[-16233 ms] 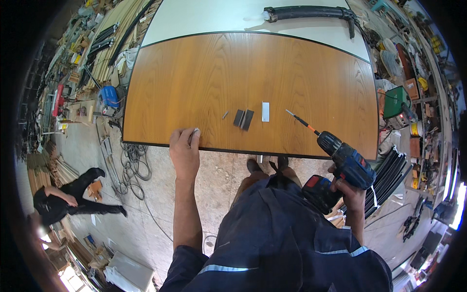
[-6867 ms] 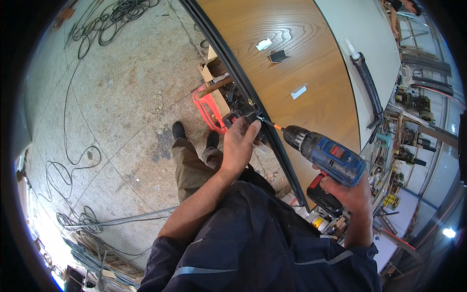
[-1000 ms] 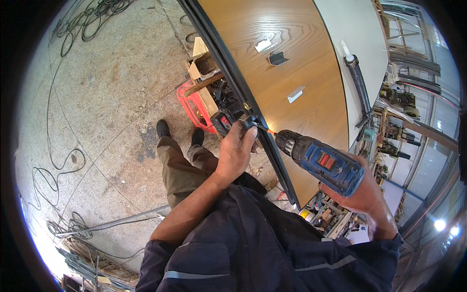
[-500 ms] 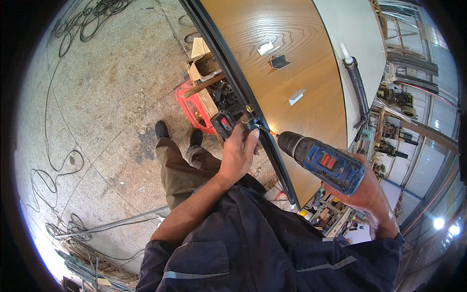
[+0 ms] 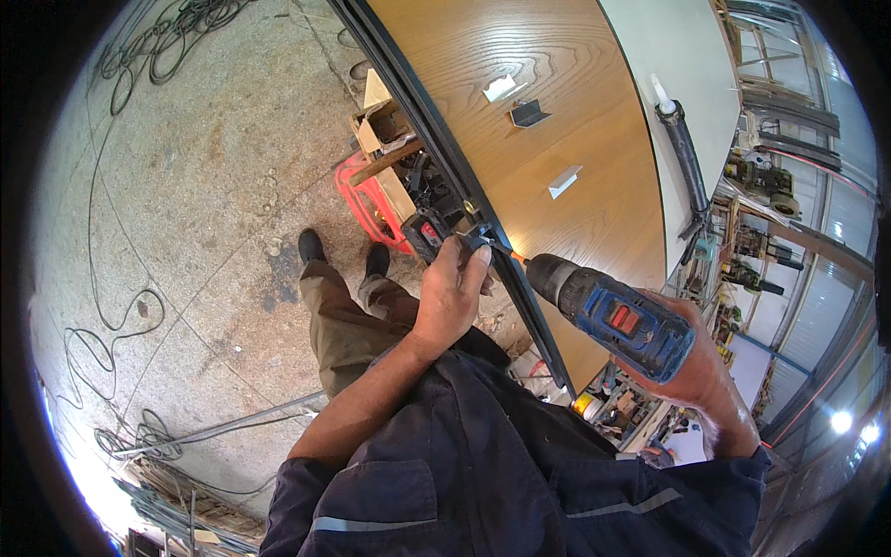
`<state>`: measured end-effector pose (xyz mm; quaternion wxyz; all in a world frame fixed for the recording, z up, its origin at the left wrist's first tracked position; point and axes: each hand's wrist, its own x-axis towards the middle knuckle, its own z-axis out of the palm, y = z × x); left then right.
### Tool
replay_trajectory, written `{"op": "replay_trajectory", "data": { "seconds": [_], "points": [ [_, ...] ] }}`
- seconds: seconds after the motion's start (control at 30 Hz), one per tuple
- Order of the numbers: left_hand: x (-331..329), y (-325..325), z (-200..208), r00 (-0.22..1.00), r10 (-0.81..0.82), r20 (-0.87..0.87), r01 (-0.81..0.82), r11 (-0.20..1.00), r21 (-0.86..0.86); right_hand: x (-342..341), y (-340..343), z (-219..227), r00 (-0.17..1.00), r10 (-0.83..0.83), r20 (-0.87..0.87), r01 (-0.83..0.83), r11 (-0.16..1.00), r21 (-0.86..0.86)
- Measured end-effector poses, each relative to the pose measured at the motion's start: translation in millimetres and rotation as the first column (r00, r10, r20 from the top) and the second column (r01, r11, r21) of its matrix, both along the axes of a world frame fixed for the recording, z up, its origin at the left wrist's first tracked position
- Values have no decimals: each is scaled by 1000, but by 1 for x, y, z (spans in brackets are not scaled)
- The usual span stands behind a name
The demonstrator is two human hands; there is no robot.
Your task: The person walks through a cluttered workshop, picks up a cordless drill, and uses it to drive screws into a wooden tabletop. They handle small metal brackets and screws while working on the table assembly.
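My right hand (image 5: 682,362) grips a blue cordless drill (image 5: 626,320) with a black chuck, pointed left. The drill's orange-tipped bit (image 5: 516,257) reaches the dark frame (image 5: 445,153) along the edge of a wood-grain panel (image 5: 566,223). At that same edge my left hand (image 5: 450,302) is closed, thumb and fingers pinched against the frame beside the bit. What it pinches is small and partly hidden by the fingers. Three small angle pieces lie on the panel: a white one (image 5: 503,88), a dark one (image 5: 529,114) and another white one (image 5: 564,181).
A black caulking gun (image 5: 684,158) with a white nozzle lies on the pale surface (image 5: 640,46) at the right. Below the frame, a red stool (image 5: 364,200) carries a wooden box of hardware (image 5: 399,190). Cables (image 5: 158,51) loop over the concrete floor (image 5: 213,186).
The drill and both hands keep nearly the same place at the frame. The view has shifted slightly.
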<state>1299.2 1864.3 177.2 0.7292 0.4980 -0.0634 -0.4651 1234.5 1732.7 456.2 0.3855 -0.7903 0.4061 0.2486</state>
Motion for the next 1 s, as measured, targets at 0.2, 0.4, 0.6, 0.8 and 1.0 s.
{"op": "replay_trajectory", "data": {
  "seconds": [0.2,0.4,0.6,0.8,1.0],
  "points": [
    [0,0,-1,1000,-6,-21,5,1000,-7,3,-1,-2,997,56,44,-55,998,-23],
    [1,0,0,1000,-1,-12,1,1000,-7,0,1,-5,997,44,69,-41,998,-36],
    [1,0,1,1000,-15,9,15,1000,2,-3,5,-4,987,48,156,-39,997,-62],
    [2,1,0,1000,-21,15,21,1000,10,-3,-3,-6,997,33,70,-33,999,-8],
    [4,1,2,999,-34,15,33,999,26,-2,-2,-6,998,20,55,-19,1000,-7]
  ]
}}
